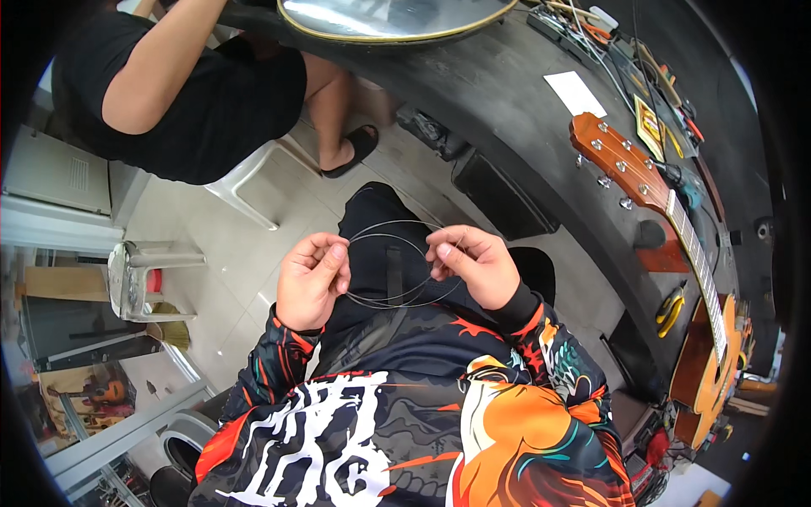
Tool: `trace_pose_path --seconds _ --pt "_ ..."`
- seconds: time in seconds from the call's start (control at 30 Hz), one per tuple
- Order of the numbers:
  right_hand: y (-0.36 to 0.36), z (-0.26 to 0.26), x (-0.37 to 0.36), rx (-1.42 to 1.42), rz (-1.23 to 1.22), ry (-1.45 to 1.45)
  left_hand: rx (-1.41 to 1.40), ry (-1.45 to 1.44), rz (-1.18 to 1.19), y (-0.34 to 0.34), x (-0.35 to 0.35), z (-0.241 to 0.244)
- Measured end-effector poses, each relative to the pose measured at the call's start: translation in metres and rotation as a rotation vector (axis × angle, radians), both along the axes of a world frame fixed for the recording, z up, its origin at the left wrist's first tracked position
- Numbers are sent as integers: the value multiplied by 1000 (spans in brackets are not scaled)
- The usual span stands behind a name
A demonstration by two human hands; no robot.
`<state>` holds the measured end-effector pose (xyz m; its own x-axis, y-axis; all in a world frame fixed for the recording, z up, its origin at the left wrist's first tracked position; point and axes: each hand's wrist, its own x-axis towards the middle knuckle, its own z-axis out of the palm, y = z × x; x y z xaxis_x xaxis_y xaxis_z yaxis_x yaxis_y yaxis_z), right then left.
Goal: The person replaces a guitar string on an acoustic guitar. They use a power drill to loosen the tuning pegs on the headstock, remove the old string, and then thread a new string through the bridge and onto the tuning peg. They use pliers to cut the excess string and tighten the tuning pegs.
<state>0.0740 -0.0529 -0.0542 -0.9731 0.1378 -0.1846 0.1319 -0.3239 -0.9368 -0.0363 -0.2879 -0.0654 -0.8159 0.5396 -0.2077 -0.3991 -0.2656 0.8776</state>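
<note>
Over my lap, a loosely coiled wire, which looks like a guitar string (405, 302), stretches between both hands. Its left side is pinched between the thumb and fingers of my left hand (315, 279). My right hand (474, 263) grips the coil's other side with thumb and fingertips. To the right, an acoustic guitar (697, 374) lies on the dark workbench. Its brown headstock (618, 161) with metal tuning pegs points towards the top of the view. No strings can be made out clearly along the neck.
A person in black (203, 114) sits on a white plastic chair (244, 184) at upper left. The curved dark workbench (469, 82) holds a white paper (575, 93), yellow-handled pliers (670, 310) and assorted tools. A white stool (136, 279) stands on the tiled floor at left.
</note>
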Motion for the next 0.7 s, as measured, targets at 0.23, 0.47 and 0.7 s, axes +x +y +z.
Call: trace_pose_path --seconds 0.23,0.47,0.7 --pt "17 -3 9 445 -217 -62 -258 257 -81 -15 -22 13" --pt "25 45 26 542 -129 23 -229 337 -106 -43 -50 24" --pt "28 44 34 819 -237 -42 -71 159 118 -61 -50 42"
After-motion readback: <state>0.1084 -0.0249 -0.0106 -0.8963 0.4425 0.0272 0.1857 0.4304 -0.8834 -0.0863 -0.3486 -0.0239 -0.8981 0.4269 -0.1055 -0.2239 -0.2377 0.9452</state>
